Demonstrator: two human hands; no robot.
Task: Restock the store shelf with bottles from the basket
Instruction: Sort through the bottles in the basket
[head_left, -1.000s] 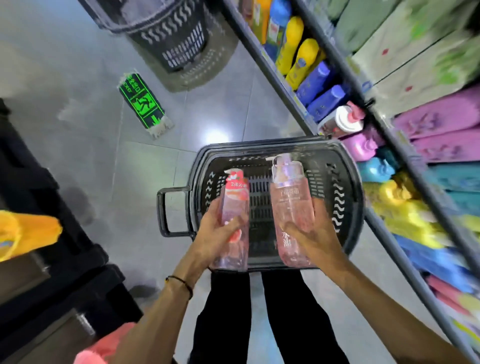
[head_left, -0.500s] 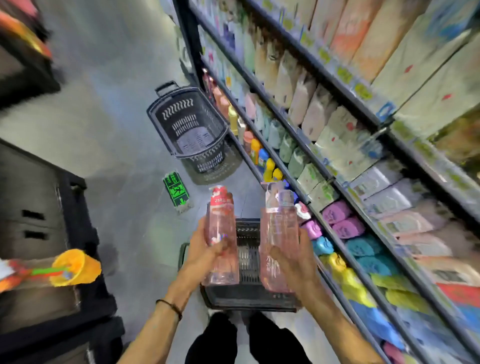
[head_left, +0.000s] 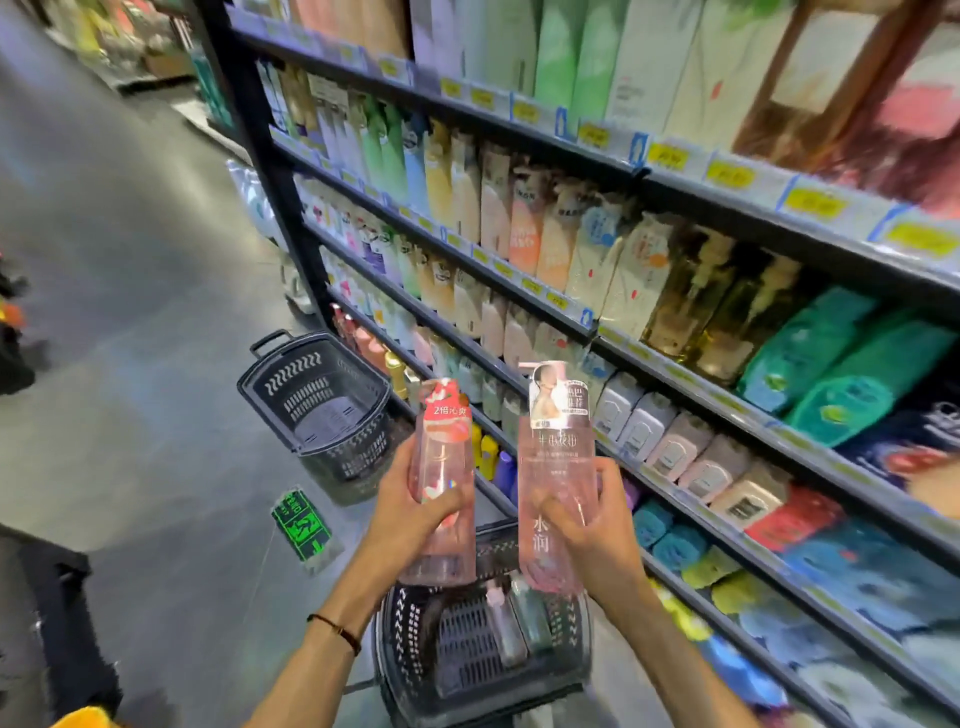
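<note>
Shelf (head_left: 519, 285) — probably bottles (head_left: 524, 228); floor (head_left: 130, 364) — baskets (head_left: 317, 400)

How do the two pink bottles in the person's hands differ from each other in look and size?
The left bottle, held by the left hand, carries a red band with white characters at its top; the right bottle, held by the right hand, carries a pale label with a picture there. The right bottle looks wider than the left bottle, and its top reaches higher. Both are clear, pink and upright.
</note>
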